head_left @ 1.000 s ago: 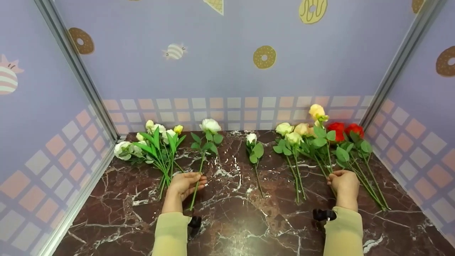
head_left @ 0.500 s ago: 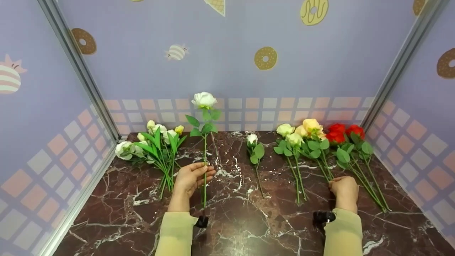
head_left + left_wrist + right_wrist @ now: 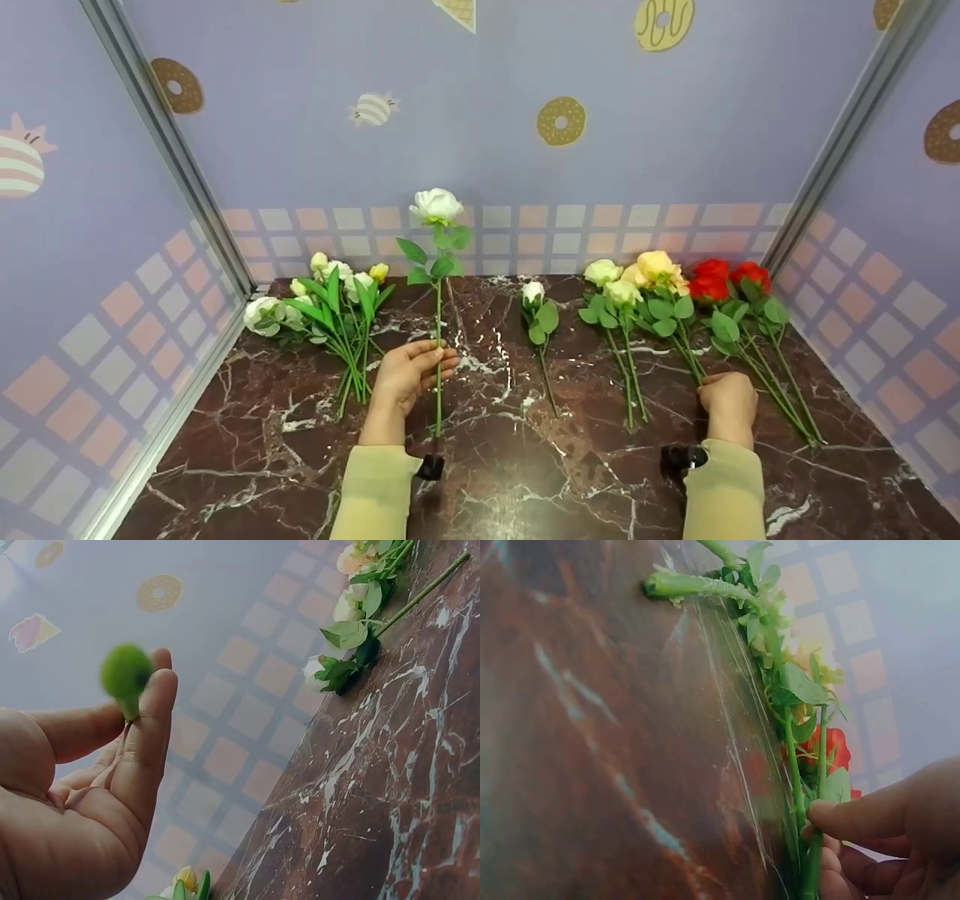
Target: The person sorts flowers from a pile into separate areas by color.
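My left hand (image 3: 411, 375) pinches the stem of a white rose (image 3: 436, 206), its bloom raised upright above the table. In the left wrist view the blurred green stem end (image 3: 126, 673) points at the camera between thumb and fingers. On the right, my right hand (image 3: 727, 397) holds the lower stem of a peach-yellow rose (image 3: 656, 270), which lies low at the back beside another of its colour. The right wrist view has the thumb (image 3: 855, 817) on a green stem (image 3: 823, 757); the other fingers are partly hidden.
A dark marbled table (image 3: 510, 457) stands between patterned walls. White flowers and yellow tulips (image 3: 379, 272) lie left. A small white rose (image 3: 532, 292) lies in the middle. Pale green roses (image 3: 621, 292) and red roses (image 3: 709, 280) lie to the right.
My left hand has lifted the white rose upward and slightly right, bringing it upright. The right hand has lowered the peach-yellow rose onto the others and moved slightly nearer.
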Action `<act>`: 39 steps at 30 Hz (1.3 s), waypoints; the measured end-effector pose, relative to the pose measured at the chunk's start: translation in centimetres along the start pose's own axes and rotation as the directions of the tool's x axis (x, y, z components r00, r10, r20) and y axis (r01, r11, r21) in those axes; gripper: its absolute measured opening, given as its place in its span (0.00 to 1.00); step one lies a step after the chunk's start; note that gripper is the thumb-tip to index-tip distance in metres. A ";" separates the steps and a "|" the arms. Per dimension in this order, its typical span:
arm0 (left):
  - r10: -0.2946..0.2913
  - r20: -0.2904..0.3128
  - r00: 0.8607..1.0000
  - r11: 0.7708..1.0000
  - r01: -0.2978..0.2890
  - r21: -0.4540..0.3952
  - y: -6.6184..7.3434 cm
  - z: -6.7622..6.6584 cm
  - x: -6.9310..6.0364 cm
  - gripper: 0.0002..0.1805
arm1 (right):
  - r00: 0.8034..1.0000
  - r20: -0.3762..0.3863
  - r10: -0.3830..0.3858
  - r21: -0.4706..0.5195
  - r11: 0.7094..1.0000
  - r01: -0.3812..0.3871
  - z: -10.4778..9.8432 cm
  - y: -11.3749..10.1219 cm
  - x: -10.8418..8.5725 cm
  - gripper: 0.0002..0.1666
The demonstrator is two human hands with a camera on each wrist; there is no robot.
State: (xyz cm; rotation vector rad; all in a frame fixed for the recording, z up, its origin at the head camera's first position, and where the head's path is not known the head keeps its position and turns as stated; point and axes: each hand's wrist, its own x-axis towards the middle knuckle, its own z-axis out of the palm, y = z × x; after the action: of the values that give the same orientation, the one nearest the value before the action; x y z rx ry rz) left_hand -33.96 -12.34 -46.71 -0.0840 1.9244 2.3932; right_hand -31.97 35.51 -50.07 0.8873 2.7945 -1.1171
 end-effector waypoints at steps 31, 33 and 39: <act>0.040 0.065 0.997 0.997 -0.036 -0.063 -0.4 3.0 -0.5 0.15 | 0.865 -0.084 -0.495 0.234 0.834 0.500 5.1 -11.1 -6.8 0.14; 0.038 0.081 0.996 0.998 -0.033 -0.059 -0.5 3.3 -0.6 0.16 | 0.854 -0.056 -0.516 0.279 0.814 0.510 5.9 -11.7 -7.3 0.13; 0.047 0.103 0.994 0.998 -0.044 -0.035 -0.7 4.0 -0.9 0.18 | 0.826 0.075 -0.558 0.425 0.767 0.480 8.6 -13.6 -9.9 0.09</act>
State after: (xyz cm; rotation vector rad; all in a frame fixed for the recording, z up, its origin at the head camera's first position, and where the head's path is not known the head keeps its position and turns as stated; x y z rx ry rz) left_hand -33.04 -8.30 -46.46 0.0814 1.8626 2.4058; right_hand -32.25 17.08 -45.88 -0.0583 2.7547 -1.7627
